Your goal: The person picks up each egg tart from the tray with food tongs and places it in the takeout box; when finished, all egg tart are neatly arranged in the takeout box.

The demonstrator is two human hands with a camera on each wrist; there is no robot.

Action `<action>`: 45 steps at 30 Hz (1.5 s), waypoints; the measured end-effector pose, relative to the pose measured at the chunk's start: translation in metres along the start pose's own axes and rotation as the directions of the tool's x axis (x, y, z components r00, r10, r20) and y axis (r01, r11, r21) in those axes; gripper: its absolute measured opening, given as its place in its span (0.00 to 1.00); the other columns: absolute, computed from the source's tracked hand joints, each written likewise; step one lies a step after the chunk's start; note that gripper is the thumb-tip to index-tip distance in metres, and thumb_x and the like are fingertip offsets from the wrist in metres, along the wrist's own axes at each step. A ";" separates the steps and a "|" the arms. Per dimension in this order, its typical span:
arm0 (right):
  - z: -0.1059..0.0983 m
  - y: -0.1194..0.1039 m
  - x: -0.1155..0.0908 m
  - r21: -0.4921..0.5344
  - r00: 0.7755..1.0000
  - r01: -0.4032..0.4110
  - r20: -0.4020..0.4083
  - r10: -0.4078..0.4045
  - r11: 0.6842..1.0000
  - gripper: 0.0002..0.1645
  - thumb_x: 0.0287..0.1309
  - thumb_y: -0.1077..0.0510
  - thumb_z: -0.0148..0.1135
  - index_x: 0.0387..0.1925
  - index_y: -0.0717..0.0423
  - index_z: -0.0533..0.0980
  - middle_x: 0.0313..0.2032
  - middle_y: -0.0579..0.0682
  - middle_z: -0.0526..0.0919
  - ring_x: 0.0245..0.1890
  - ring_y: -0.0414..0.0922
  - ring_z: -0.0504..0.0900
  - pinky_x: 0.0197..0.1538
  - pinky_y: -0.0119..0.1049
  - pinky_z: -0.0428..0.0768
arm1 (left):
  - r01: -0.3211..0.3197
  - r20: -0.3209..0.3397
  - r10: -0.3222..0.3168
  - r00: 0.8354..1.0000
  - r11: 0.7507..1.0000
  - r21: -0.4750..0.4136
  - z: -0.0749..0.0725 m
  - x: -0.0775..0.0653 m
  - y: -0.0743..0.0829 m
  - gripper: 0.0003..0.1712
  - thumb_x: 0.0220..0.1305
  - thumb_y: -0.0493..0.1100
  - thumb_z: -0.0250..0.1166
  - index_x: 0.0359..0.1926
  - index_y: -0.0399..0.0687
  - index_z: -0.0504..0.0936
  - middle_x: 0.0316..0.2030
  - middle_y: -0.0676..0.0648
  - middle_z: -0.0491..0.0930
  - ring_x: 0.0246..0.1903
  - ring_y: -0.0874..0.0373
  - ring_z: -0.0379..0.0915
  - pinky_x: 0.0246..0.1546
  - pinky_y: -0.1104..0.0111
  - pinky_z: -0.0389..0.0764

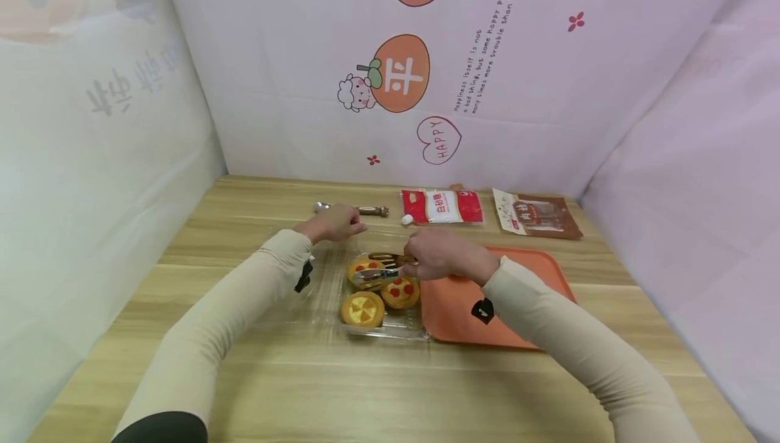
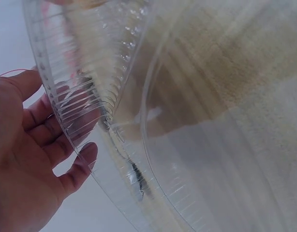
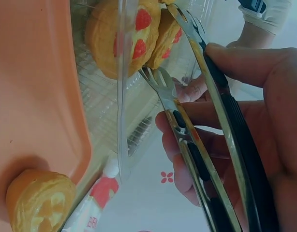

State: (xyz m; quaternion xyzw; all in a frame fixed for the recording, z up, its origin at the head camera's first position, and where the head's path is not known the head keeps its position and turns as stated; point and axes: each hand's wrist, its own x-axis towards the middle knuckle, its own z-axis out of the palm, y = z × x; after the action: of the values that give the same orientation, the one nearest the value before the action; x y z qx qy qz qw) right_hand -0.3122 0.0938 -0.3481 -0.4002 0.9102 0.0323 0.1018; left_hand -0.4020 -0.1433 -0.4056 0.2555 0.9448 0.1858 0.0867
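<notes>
My right hand (image 1: 441, 253) grips a pair of metal tongs (image 3: 226, 130) with fork-like ends and black grips. The tongs' arms stand apart, one on each side of an egg tart (image 1: 359, 267) with red pieces on top. That tart sits in a clear plastic container (image 1: 396, 326), beside another red-topped tart (image 1: 400, 294) and a yellow-topped tart (image 1: 362, 309). My left hand (image 2: 27, 145) holds the edge of the clear lid (image 2: 187, 121), its fingers curled behind the plastic. Another yellow-topped tart (image 3: 42, 203) lies on the orange tray (image 3: 32, 87), mostly hidden by my right hand in the head view.
Right of the container, the orange tray (image 1: 518, 328) touches or nearly touches its edge. Along the back lie a metal utensil with a brown handle (image 1: 373, 211), a red and white pouch with a white cap (image 1: 441, 206) and a brown packet (image 1: 539, 215). Printed cloth walls (image 1: 292, 91) enclose the table.
</notes>
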 end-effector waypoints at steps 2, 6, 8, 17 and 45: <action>0.000 0.000 0.000 -0.009 1.000 -0.004 -0.005 0.004 1.000 0.20 0.63 0.43 0.62 0.21 0.50 0.75 0.20 0.43 0.71 0.20 0.39 0.66 0.26 0.34 0.64 | 0.001 0.004 -0.001 1.000 1.000 -0.006 0.000 0.000 0.000 0.17 0.72 0.50 0.57 0.32 0.42 0.79 0.23 0.50 0.73 0.22 0.59 0.66 0.25 0.69 0.67; 0.001 -0.001 -0.001 -0.009 0.999 -0.034 -0.022 0.034 0.999 0.19 0.61 0.42 0.63 0.28 0.53 0.78 0.24 0.44 0.74 0.23 0.41 0.70 0.28 0.36 0.68 | -0.006 0.007 0.006 1.000 1.000 -0.022 0.001 0.001 0.001 0.16 0.72 0.48 0.58 0.34 0.40 0.79 0.23 0.49 0.74 0.22 0.59 0.67 0.25 0.69 0.68; 0.002 -0.002 -0.001 -0.018 0.999 -0.049 -0.024 0.048 0.999 0.19 0.61 0.42 0.64 0.31 0.54 0.79 0.26 0.44 0.75 0.25 0.41 0.71 0.30 0.37 0.70 | -0.006 0.008 0.007 1.000 1.000 -0.023 0.001 0.001 0.001 0.16 0.72 0.48 0.58 0.33 0.41 0.79 0.23 0.50 0.74 0.23 0.59 0.67 0.25 0.69 0.68; 0.000 0.000 -0.003 0.032 0.998 -0.064 0.009 0.063 0.997 0.19 0.63 0.42 0.60 0.28 0.53 0.78 0.22 0.44 0.74 0.21 0.40 0.69 0.26 0.35 0.67 | 0.024 0.017 -0.024 1.000 1.000 -0.002 -0.002 0.001 0.001 0.16 0.72 0.50 0.57 0.33 0.43 0.79 0.25 0.50 0.73 0.25 0.59 0.67 0.27 0.69 0.68; -0.004 0.032 -0.043 0.197 0.978 -0.089 -0.170 0.124 0.976 0.22 0.63 0.43 0.61 0.45 0.58 0.81 0.39 0.49 0.83 0.33 0.43 0.78 0.37 0.41 0.77 | 0.011 0.036 -0.010 0.999 1.000 -0.023 -0.003 -0.001 0.002 0.19 0.73 0.50 0.57 0.34 0.37 0.80 0.22 0.51 0.72 0.22 0.60 0.65 0.25 0.69 0.67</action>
State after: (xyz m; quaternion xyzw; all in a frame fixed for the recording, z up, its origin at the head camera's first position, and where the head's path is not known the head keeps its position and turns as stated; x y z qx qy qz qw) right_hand -0.3074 0.1461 -0.3360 -0.3405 0.9348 -0.0851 0.0540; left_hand -0.4009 -0.1431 -0.4024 0.2529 0.9422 0.1915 0.1076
